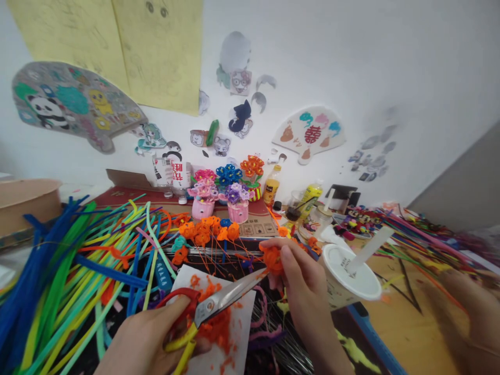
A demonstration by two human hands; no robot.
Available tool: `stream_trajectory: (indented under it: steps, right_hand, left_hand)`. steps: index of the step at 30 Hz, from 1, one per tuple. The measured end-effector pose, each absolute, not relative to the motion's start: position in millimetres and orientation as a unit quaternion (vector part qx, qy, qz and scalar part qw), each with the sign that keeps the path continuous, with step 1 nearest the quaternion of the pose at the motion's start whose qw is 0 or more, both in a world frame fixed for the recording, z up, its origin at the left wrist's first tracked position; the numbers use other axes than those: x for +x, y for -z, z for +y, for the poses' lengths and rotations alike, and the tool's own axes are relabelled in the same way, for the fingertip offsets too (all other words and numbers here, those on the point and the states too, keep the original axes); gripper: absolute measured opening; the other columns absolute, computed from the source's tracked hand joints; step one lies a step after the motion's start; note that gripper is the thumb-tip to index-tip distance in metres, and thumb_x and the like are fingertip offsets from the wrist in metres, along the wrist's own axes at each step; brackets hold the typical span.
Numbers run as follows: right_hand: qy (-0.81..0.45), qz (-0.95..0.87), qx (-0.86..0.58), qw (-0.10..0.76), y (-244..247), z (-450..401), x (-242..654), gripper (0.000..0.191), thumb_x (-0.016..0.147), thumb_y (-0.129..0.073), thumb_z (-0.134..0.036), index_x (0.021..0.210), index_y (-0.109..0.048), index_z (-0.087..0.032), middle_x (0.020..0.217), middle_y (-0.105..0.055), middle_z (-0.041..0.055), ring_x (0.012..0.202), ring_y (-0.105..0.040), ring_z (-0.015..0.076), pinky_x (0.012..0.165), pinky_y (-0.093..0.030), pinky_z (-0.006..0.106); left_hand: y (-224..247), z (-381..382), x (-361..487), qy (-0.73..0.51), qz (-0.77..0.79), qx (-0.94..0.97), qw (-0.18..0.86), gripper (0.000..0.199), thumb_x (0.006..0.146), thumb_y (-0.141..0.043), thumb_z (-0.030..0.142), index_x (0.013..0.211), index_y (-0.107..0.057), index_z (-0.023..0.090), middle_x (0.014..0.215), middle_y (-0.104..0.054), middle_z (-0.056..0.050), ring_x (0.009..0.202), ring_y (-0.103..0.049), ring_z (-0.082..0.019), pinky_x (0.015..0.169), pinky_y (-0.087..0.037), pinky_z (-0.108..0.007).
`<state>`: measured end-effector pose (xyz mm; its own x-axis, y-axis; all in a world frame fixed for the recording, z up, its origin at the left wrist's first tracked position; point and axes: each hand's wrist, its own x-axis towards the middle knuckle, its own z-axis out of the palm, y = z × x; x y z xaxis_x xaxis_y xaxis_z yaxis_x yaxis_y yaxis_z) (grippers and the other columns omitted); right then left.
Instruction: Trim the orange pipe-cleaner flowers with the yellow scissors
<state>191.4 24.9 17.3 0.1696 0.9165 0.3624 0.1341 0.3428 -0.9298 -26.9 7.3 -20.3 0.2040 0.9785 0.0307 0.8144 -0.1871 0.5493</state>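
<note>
My left hand (156, 333) is closed round the red and yellow handles of a pair of scissors (230, 297). The blades point up and right, their tips at the lower edge of an orange fuzzy flower (272, 259). My right hand (299, 281) pinches that flower between thumb and fingers. Beneath the scissors lies a white sheet (191, 278) strewn with orange fluff. More orange flowers on thin stems (203, 233) rest just behind it.
Coloured pipe cleaners (113, 255) heap at the left. A lidded cup with a straw (351, 273) stands right of my right hand. Flower pots (238, 211) and bottles (272, 185) line the back. Another person's blurred hand (457, 297) is at the right.
</note>
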Motion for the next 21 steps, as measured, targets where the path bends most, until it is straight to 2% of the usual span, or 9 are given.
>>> stream_trajectory:
  steps: [4, 9, 15, 21]
  right_hand:
    - [-0.349, -0.555, -0.45, 0.606, -16.9, 26.1, 190.6, 0.031, 0.093, -0.047, -0.041, 0.095, -0.069, -0.018, 0.054, -0.049, -0.0037, 0.046, -0.045, 0.0098, 0.043, -0.037, 0.02]
    - [-0.375, -0.539, -0.443, 0.61, -15.4, 26.4, 189.8, 0.03, 0.093, -0.047, -0.041, 0.095, -0.068, -0.019, 0.053, -0.051, -0.0039, 0.044, -0.044, 0.0087, 0.042, -0.036, 0.018]
    - [-0.403, -0.528, -0.422, 0.616, -14.0, 25.8, 189.8, 0.029, 0.094, -0.047, -0.04, 0.096, -0.065, -0.018, 0.053, -0.054, -0.0033, 0.046, -0.049, 0.0091, 0.042, -0.037, 0.018]
    - [-0.417, -0.514, -0.4, 0.633, -11.2, 28.8, 190.9, 0.025, 0.093, -0.051, -0.039, 0.101, -0.062, -0.017, 0.049, -0.052, -0.0052, 0.045, -0.05, 0.0096, 0.042, -0.036, 0.018]
  left_hand:
    - [21.5, 8.6, -26.7, -0.177, 0.61, 0.741, 0.217, 0.015, 0.067, -0.062, 0.04, 0.064, -0.063, 0.024, 0.057, -0.069, 0.004, 0.05, -0.063, -0.014, 0.049, -0.042, -0.018]
    - [23.0, 7.6, -28.3, -0.185, 0.598, 0.739, 0.251, 0.01, 0.07, -0.061, 0.035, 0.069, -0.064, 0.026, 0.059, -0.07, 0.006, 0.052, -0.062, -0.013, 0.052, -0.042, -0.016]
    - [19.5, 7.0, -23.9, -0.165, 0.606, 0.736, 0.252, 0.014, 0.069, -0.057, 0.037, 0.068, -0.066, 0.026, 0.056, -0.067, 0.006, 0.049, -0.058, -0.012, 0.05, -0.04, -0.017]
    - [22.8, 5.6, -24.4, -0.133, 0.626, 0.725, 0.254, 0.008, 0.069, -0.055, 0.031, 0.066, -0.057, 0.024, 0.064, -0.068, 0.005, 0.058, -0.062, -0.014, 0.053, -0.041, -0.018]
